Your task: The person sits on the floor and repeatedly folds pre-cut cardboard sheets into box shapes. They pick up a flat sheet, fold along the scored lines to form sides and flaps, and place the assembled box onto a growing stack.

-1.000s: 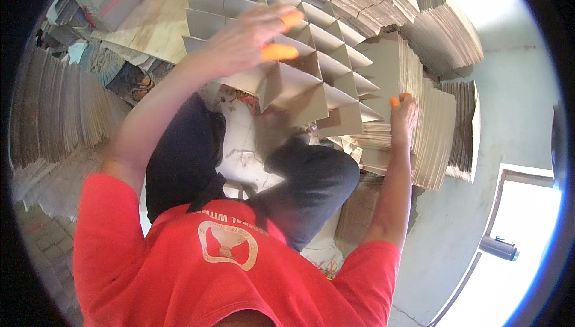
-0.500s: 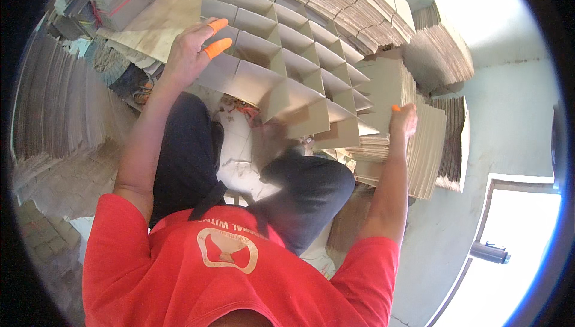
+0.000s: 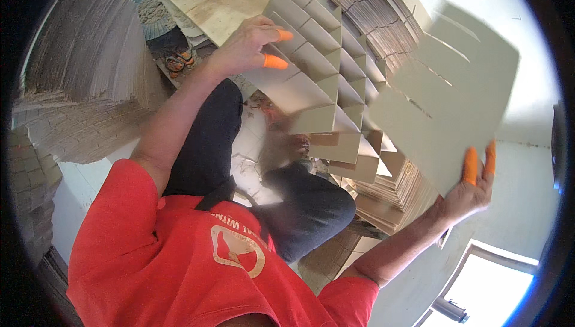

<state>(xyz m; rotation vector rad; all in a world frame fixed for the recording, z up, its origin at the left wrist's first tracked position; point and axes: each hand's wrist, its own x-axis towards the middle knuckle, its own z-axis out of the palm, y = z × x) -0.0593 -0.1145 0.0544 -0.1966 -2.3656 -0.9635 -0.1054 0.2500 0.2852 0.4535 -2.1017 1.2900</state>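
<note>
Slotted cardboard sheet [image 3: 467, 105] being raised since earlier frame, being clamped by right hand [image 3: 469, 195], upper right, cardboard grid [image 3: 312, 60], upper centre, being overlapped by left hand [image 3: 247, 45], grip unclear, hands apart

Scissors [image 3: 178, 63] upper L, brick flr [image 3: 35, 189] far L, pale wall [image 3: 518, 204] & bright framed opening [image 3: 494, 282] lower R.

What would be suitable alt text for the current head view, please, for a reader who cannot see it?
A person's right hand holds up a slotted cardboard sheet, while the left hand is at the left side of a cardboard divider grid. More cardboard is stacked at far left and beyond the grid.
</note>
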